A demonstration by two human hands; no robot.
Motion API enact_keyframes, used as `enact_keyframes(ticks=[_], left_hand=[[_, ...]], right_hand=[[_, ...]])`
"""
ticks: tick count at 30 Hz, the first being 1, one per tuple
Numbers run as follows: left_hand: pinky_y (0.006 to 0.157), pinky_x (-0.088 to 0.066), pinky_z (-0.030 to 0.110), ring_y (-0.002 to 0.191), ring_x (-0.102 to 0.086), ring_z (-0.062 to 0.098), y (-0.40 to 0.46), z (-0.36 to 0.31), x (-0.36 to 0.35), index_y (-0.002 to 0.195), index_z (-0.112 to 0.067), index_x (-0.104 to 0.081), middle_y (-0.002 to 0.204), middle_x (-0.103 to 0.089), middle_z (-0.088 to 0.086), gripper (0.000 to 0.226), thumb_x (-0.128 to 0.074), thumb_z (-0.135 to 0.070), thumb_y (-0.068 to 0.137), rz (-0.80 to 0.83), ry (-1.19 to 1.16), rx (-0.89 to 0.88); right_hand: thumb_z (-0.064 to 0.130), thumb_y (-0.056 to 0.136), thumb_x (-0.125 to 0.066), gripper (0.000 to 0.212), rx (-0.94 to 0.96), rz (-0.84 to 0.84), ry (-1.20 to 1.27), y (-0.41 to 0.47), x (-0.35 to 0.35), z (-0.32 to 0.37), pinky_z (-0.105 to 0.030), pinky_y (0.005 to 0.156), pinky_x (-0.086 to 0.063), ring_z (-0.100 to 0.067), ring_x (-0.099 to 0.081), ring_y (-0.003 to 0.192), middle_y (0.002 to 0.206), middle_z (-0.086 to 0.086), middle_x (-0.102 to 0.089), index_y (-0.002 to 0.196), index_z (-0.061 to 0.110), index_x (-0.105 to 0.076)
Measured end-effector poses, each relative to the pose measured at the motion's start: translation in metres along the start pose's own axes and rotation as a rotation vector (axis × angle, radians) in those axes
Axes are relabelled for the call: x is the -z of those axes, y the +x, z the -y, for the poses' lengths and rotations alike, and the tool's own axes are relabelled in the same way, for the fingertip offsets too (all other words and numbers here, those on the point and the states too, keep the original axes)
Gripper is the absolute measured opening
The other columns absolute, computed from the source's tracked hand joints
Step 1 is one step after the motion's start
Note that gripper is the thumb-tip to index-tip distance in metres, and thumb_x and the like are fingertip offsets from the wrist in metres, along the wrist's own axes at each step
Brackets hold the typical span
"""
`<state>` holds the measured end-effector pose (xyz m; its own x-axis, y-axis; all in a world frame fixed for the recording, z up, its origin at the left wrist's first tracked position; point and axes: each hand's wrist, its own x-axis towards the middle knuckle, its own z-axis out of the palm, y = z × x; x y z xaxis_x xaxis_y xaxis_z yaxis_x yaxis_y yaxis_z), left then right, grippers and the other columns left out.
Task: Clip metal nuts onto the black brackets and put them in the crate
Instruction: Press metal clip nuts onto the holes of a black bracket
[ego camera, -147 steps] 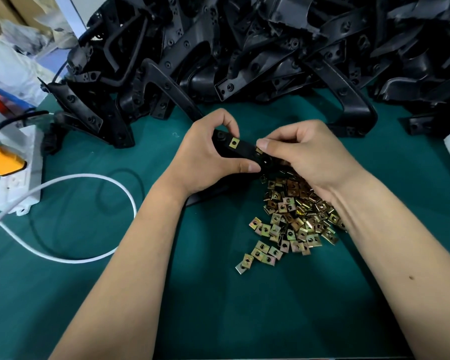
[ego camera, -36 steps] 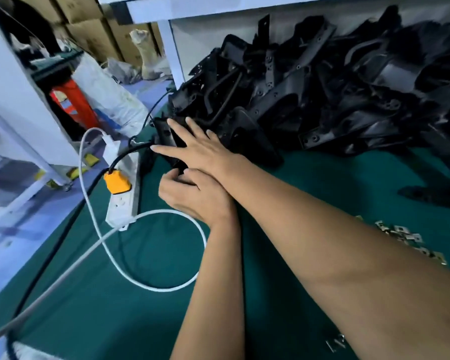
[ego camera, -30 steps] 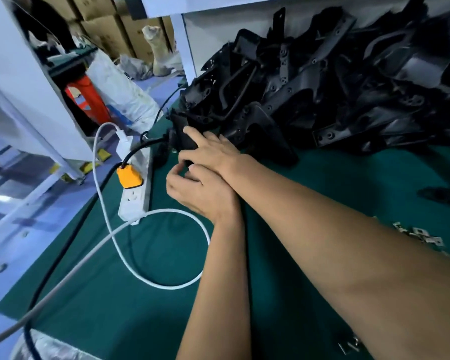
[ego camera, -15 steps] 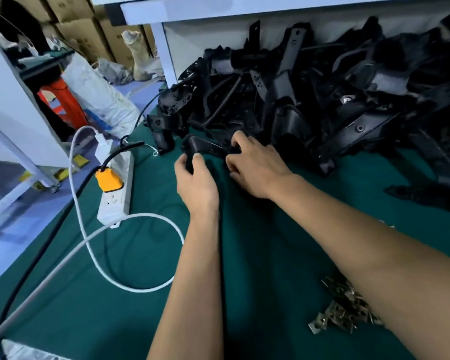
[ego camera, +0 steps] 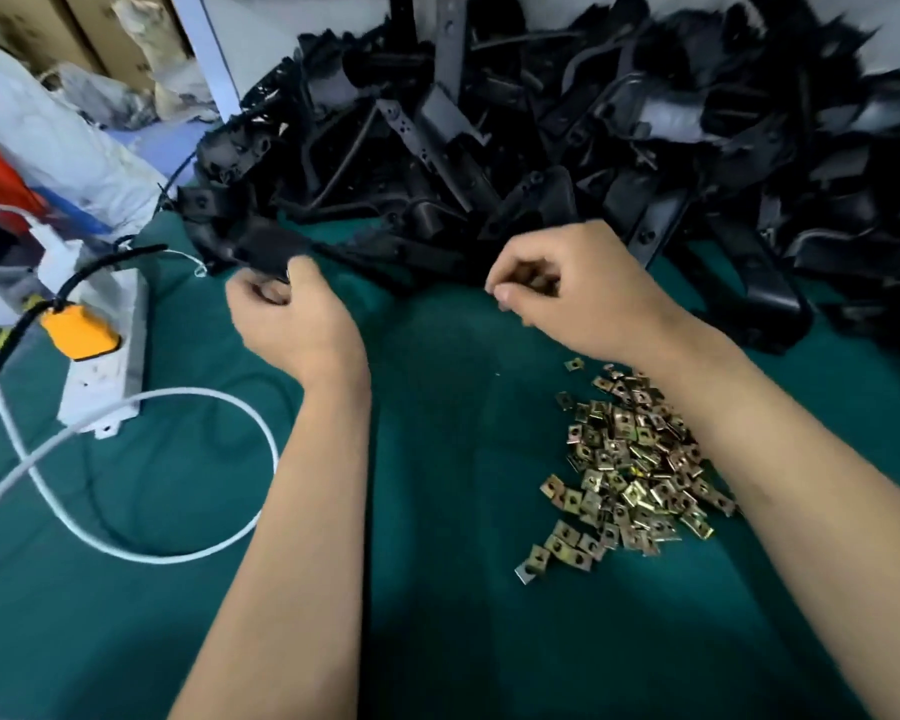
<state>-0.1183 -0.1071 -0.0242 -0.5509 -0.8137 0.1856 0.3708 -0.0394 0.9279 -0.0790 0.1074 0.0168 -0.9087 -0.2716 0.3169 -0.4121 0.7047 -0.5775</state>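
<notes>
- Two bare hands work over a dark green cloth-covered table (ego camera: 453, 589); the left hand (ego camera: 294, 319) sits at about ten o'clock from the table's middle, the right hand (ego camera: 583, 293) at about one o'clock.
- The left hand's fingers curl round one end of a black moulded plastic bracket (ego camera: 268, 249), which sticks out toward eleven o'clock from that hand and touches the near edge of the heap.
- The right hand is clenched loosely, thumb against forefinger; whether it pinches anything cannot be told.
- A big heap of black plastic brackets (ego camera: 567, 132) fills the far side, from eleven to two o'clock, just beyond both hands.
- A loose pile of small square brass-coloured metal clip nuts (ego camera: 630, 470) lies at five o'clock from the right hand, just beside its forearm, well apart from the left hand.
- A white power strip (ego camera: 107, 366) with an orange plug (ego camera: 79, 335) and a looping white cable (ego camera: 178, 556) lie at nine o'clock.
</notes>
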Motion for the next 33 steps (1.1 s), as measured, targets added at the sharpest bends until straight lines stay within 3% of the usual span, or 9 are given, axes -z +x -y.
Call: enact_keyframes(ticks=[2, 5, 8, 13, 17, 22, 24, 28, 33], left_hand=[[0.061, -0.032, 0.022, 0.057, -0.032, 0.006, -0.013, -0.016, 0.004, 0.077, -0.015, -0.041, 0.065, -0.031, -0.011, 0.021, -0.057, -0.003, 0.074, 0.026, 0.040, -0.381], [0.068, -0.030, 0.033, 0.068, -0.042, 0.027, -0.037, -0.027, 0.004, 0.074, -0.002, -0.049, 0.070, -0.047, 0.008, 0.017, -0.065, -0.004, 0.068, 0.209, 0.238, -0.858], [0.072, -0.027, 0.030, 0.074, -0.044, 0.032, -0.072, -0.027, -0.003, 0.069, -0.001, -0.047, 0.079, -0.051, 0.017, 0.023, -0.070, -0.004, 0.065, 0.438, 0.374, -0.936], [0.060, -0.027, 0.026, 0.073, -0.037, 0.018, -0.100, -0.016, -0.005, 0.079, -0.009, -0.038, 0.100, -0.050, 0.010, 0.025, -0.062, -0.009, 0.072, 0.702, 0.530, -0.671], [0.061, -0.030, 0.037, 0.071, -0.044, 0.030, -0.103, -0.007, -0.008, 0.078, -0.013, -0.038, 0.086, -0.048, 0.004, 0.026, -0.064, -0.012, 0.076, 0.887, 0.712, -0.641], [0.055, -0.035, 0.032, 0.064, -0.054, 0.020, -0.113, 0.001, -0.007, 0.083, -0.015, -0.045, 0.069, -0.054, -0.004, 0.031, -0.072, -0.031, 0.083, 1.170, 0.768, -0.474], [0.053, -0.041, 0.022, 0.058, -0.055, 0.013, -0.112, -0.003, -0.008, 0.086, -0.008, -0.053, 0.072, -0.064, 0.002, 0.035, -0.071, -0.038, 0.088, 1.223, 0.630, -0.186], [0.053, -0.056, 0.028, 0.060, -0.063, 0.019, -0.102, -0.013, -0.008, 0.105, 0.002, -0.063, 0.092, -0.076, 0.019, 0.034, -0.056, -0.031, 0.105, 1.343, 0.246, 0.636], [0.059, -0.057, 0.021, 0.065, -0.067, 0.014, -0.099, -0.016, -0.005, 0.116, 0.001, -0.065, 0.094, -0.077, 0.017, 0.026, -0.064, -0.020, 0.101, 1.295, 0.153, 0.784]], right_hand=[[0.021, 0.091, -0.077, 0.008, -0.036, 0.120, -0.050, -0.022, 0.011, -0.005, -0.013, 0.064, -0.049, 0.000, -0.067, 0.071, 0.075, 0.015, -0.072, 0.085, 0.026, -0.078], [0.036, 0.086, -0.081, 0.007, -0.088, 0.260, -0.177, -0.048, 0.018, -0.016, -0.012, 0.062, -0.042, 0.006, -0.062, 0.074, 0.078, 0.020, -0.068, 0.088, 0.032, -0.076], [0.041, 0.086, -0.080, 0.016, -0.097, 0.300, -0.271, -0.061, 0.013, -0.023, -0.019, 0.068, -0.043, 0.005, -0.055, 0.076, 0.088, 0.018, -0.061, 0.096, 0.029, -0.074], [0.031, 0.086, -0.083, 0.012, -0.101, 0.180, -0.154, -0.071, 0.006, -0.029, -0.030, 0.075, -0.052, -0.006, -0.063, 0.077, 0.083, 0.012, -0.068, 0.085, 0.024, -0.073], [0.015, 0.084, -0.084, 0.008, -0.306, -0.282, 0.429, -0.076, -0.005, -0.033, -0.022, 0.066, -0.054, -0.009, -0.067, 0.069, 0.076, -0.001, -0.074, 0.087, 0.017, -0.076], [0.001, 0.088, -0.077, 0.007, -0.441, -0.428, 0.719, -0.074, -0.012, -0.037, -0.022, 0.063, -0.056, -0.013, -0.068, 0.066, 0.075, -0.006, -0.075, 0.090, 0.007, -0.078], [-0.001, 0.088, -0.077, 0.008, -0.470, -0.444, 0.779, -0.074, -0.009, -0.040, -0.022, 0.065, -0.057, -0.014, -0.070, 0.069, 0.075, -0.007, -0.075, 0.089, 0.007, -0.078], [-0.002, 0.088, -0.076, 0.009, -0.509, -0.449, 0.836, -0.076, -0.002, -0.044, -0.031, 0.073, -0.063, -0.019, -0.073, 0.070, 0.078, -0.007, -0.077, 0.090, 0.007, -0.078], [-0.004, 0.089, -0.074, 0.008, -0.568, -0.418, 0.950, -0.076, -0.001, -0.040, -0.025, 0.066, -0.059, -0.017, -0.072, 0.067, 0.074, -0.006, -0.075, 0.086, 0.004, -0.075]])
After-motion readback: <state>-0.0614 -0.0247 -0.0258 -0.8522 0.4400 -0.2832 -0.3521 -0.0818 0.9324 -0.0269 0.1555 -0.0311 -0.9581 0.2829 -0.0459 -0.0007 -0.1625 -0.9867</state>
